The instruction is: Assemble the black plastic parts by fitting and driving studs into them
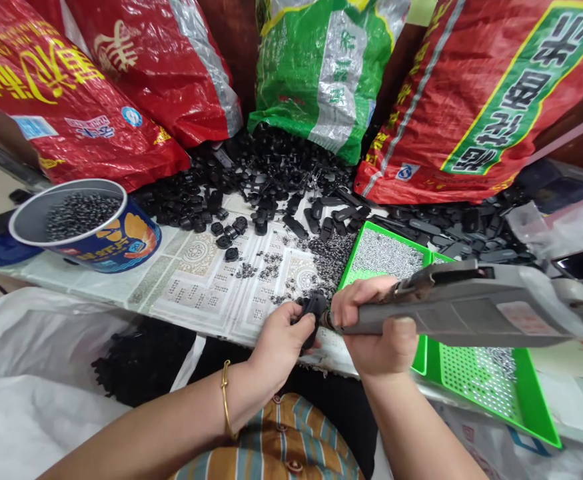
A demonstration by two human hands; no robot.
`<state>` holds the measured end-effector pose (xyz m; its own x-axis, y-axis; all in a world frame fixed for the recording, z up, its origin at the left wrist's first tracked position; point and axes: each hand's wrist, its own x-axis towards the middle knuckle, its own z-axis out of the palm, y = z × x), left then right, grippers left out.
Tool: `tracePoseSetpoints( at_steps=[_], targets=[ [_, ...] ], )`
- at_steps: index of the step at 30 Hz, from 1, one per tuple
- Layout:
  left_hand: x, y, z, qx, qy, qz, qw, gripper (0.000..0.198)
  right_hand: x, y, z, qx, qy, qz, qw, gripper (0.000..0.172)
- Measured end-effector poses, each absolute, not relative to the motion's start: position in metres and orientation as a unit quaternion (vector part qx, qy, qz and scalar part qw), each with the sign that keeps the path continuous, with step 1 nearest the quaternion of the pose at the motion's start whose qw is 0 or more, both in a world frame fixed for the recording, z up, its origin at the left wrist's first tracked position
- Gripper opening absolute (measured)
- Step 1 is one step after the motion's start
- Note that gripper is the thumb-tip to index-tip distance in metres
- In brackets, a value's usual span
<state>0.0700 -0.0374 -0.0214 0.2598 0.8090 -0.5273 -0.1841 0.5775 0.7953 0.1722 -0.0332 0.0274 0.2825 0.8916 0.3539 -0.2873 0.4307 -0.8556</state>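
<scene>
My left hand [285, 337] grips a small black plastic part [314, 308] between thumb and fingers at the table's front edge. Wrapped round a grey electric screwdriver [451, 303], my right hand [378, 327] holds it nearly level. The tool's tip points left and meets the black part, or comes very close to it; the exact contact is hidden. Just behind my hands lies a scatter of tiny dark pieces [332, 257]. A green tray [348, 267] with small silvery screws [386, 252] stands beside and behind my right hand.
Red sacks [156, 60] [471, 113] and a green sack [316, 73] stand along the back, with heaped black parts [281, 167] before them. A blue tub [116, 243] of small dark pieces sits at left. Below it, a white bag [46, 373] holds black parts [141, 360].
</scene>
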Motion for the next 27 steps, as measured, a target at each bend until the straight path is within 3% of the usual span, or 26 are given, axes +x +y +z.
tracePoseSetpoints(
  at_steps=[11, 17, 23, 27],
  targets=[
    [0.068, -0.036, -0.016, 0.33, 0.465, 0.324, 0.755, 0.019, 0.178, -0.042, 0.044, -0.339, -0.453, 0.405, 0.718, 0.033],
    [0.054, -0.029, -0.011, 0.271, 0.458, 0.286, 0.797, 0.021, 0.217, -0.056, 0.068, -0.339, -0.491, 0.298, 0.745, 0.047],
    [0.041, -0.025, 0.0, 0.229, 0.405, 0.196, 0.863, 0.046, 0.267, -0.045, 0.043, -0.42, -0.397, 0.159, 0.8, 0.045],
    [0.049, -0.025, 0.006, 0.272, 0.422, 0.176, 0.847, 0.035, 0.272, -0.038, 0.021, -0.458, -0.378, 0.146, 0.791, 0.041]
  ],
)
